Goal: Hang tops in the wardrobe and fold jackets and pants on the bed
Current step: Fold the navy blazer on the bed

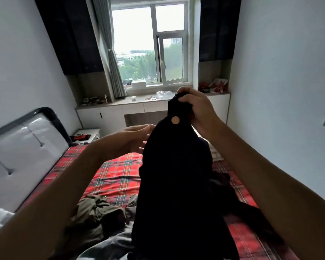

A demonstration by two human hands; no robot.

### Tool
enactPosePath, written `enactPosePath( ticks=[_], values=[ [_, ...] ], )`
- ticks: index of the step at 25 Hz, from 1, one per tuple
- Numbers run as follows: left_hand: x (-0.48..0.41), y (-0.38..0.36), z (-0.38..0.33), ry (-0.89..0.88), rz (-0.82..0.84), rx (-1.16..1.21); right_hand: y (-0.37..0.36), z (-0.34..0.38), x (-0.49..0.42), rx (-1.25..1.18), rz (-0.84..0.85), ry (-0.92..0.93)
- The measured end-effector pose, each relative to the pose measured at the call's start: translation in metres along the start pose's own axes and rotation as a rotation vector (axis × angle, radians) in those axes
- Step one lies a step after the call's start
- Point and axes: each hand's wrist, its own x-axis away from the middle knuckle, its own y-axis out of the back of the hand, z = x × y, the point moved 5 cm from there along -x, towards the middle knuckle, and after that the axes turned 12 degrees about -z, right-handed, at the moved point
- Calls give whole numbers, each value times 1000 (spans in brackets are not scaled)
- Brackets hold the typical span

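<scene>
Right hand (193, 107) pinches the black buttoned garment (176, 175) at its top; left hand (131, 139), fingers apart at its nine o'clock, should take the opposite edge.

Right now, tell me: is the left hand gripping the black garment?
No, the left hand is open beside the black garment; only the right hand grips it.
</scene>
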Motion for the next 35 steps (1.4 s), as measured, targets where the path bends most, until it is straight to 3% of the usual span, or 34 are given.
enactPosePath(
  ticks=[3,6,11,13,17,20,23,25,29,32,33,35],
  values=[
    [-4,-32,45,77,51,-124,34,-17,23,7,2,-56],
    [-17,-70,119,238,124,-289,86,-77,69,165,58,-187],
    [-30,-73,270,455,-148,-423,210,-236,189,678,111,-544],
    [-27,-80,329,560,-148,-512,254,-286,236,855,137,-656],
    [-32,-104,416,620,-107,-691,325,-340,283,1073,-109,-803],
    [-43,-142,466,548,1,-761,348,-364,301,883,-366,-867],
    [-43,-205,519,565,201,-775,356,-375,305,336,-723,-973],
    [-37,-237,540,580,232,-806,348,-364,292,52,-754,-974],
    [-56,-224,551,509,-32,-929,347,-322,254,-251,-664,-908],
    [-72,-189,537,557,-192,-795,353,-296,231,-246,-544,-849],
    [-78,-177,521,544,-280,-706,360,-294,226,-146,-515,-842],
    [-88,-154,471,487,-485,-580,382,-295,223,294,-466,-801]
  ],
)
